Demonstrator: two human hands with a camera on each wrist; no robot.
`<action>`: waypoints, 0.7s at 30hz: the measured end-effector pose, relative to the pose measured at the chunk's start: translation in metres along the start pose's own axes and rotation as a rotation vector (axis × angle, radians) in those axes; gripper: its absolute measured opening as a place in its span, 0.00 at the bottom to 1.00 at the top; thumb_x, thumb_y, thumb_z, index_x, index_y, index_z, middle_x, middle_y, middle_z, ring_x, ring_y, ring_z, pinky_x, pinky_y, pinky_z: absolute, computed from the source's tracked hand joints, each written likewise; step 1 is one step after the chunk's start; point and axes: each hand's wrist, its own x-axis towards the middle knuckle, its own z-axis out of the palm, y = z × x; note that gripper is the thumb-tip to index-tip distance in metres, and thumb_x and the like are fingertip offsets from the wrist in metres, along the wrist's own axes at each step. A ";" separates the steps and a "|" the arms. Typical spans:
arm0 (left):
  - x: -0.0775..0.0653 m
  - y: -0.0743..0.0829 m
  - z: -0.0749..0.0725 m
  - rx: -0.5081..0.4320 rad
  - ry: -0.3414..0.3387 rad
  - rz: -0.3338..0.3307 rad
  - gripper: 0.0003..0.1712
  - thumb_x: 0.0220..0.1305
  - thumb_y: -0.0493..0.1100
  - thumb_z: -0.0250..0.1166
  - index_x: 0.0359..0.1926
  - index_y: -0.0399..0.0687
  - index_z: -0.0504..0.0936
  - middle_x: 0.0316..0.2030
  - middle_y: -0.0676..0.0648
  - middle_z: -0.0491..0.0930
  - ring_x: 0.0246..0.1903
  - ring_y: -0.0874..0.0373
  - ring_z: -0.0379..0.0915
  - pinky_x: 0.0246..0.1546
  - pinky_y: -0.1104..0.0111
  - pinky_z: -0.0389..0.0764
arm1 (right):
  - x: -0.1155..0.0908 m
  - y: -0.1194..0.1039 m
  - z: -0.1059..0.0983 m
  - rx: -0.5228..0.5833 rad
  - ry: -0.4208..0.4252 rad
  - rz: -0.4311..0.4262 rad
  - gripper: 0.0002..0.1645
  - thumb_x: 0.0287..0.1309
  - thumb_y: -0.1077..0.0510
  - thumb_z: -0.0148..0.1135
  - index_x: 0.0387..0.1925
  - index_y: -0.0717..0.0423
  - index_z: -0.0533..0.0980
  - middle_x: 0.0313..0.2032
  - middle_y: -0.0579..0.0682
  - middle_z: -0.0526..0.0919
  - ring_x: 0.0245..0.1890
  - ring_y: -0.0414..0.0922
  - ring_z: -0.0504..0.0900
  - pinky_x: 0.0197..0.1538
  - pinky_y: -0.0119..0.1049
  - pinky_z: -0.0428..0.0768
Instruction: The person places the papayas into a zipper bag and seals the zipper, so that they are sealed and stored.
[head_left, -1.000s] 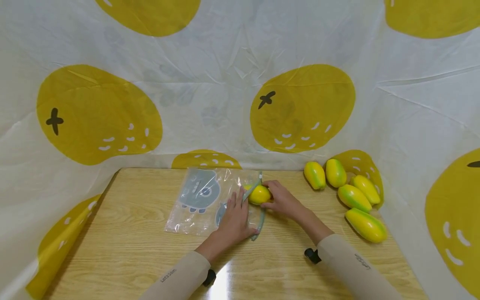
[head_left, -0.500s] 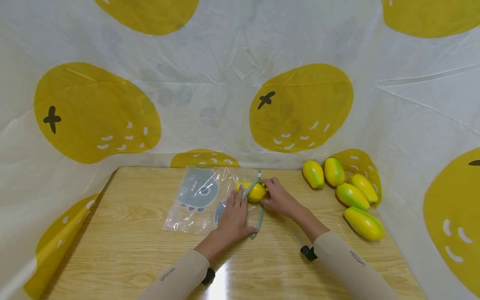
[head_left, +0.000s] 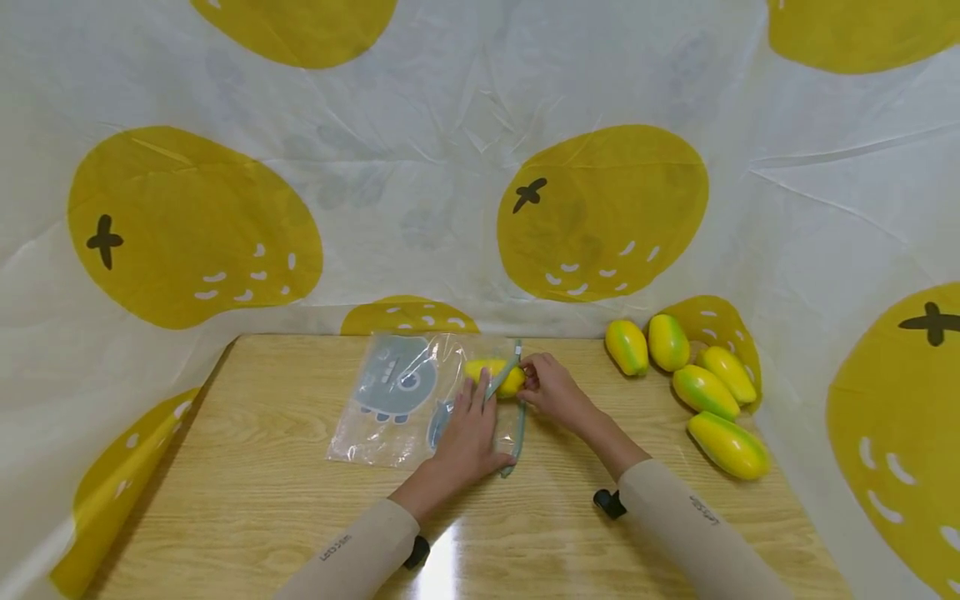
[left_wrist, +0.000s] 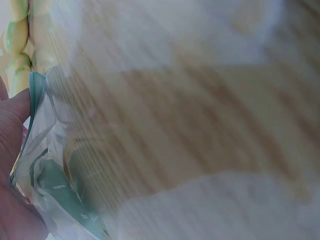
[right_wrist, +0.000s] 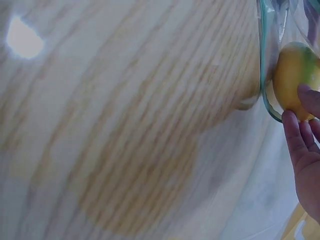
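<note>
A clear zip bag with a blue-grey cartoon print and green edging lies flat, its mouth toward the right. My left hand rests on the mouth end, fingers extended and spread. Its thumb is at the green edging in the left wrist view. A yellow papaya with a green streak lies mostly inside the bag, partly behind the plastic and edging. My right hand pinches its near end at the mouth; in the right wrist view thumb and fingertips are on the papaya.
Several more yellow-green papayas lie at the right side of the wooden table. White cloth printed with big yellow fruit hangs behind the table and along both sides.
My right hand has pushed the papaya leftward, deeper into the bag. The left hand has stayed on the bag, and the other papayas have not moved.
</note>
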 end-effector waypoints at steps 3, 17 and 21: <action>0.000 -0.001 0.000 0.009 0.009 0.010 0.74 0.44 0.72 0.80 0.78 0.31 0.56 0.83 0.35 0.36 0.80 0.33 0.42 0.79 0.48 0.56 | 0.002 -0.001 0.003 -0.001 0.027 0.006 0.27 0.53 0.65 0.78 0.52 0.67 0.75 0.44 0.58 0.79 0.43 0.49 0.83 0.48 0.39 0.86; 0.002 -0.001 0.002 0.011 0.013 0.036 0.76 0.44 0.72 0.79 0.80 0.33 0.53 0.83 0.35 0.35 0.81 0.34 0.39 0.79 0.48 0.56 | 0.013 -0.009 0.011 0.033 0.129 -0.006 0.18 0.53 0.66 0.77 0.42 0.67 0.77 0.37 0.58 0.85 0.36 0.49 0.87 0.41 0.39 0.88; 0.001 -0.001 0.002 0.011 0.013 0.033 0.76 0.44 0.72 0.79 0.80 0.33 0.53 0.83 0.35 0.36 0.81 0.34 0.39 0.78 0.48 0.58 | 0.014 -0.009 0.013 0.065 0.136 0.006 0.14 0.58 0.67 0.74 0.43 0.66 0.79 0.37 0.59 0.88 0.36 0.50 0.89 0.42 0.40 0.89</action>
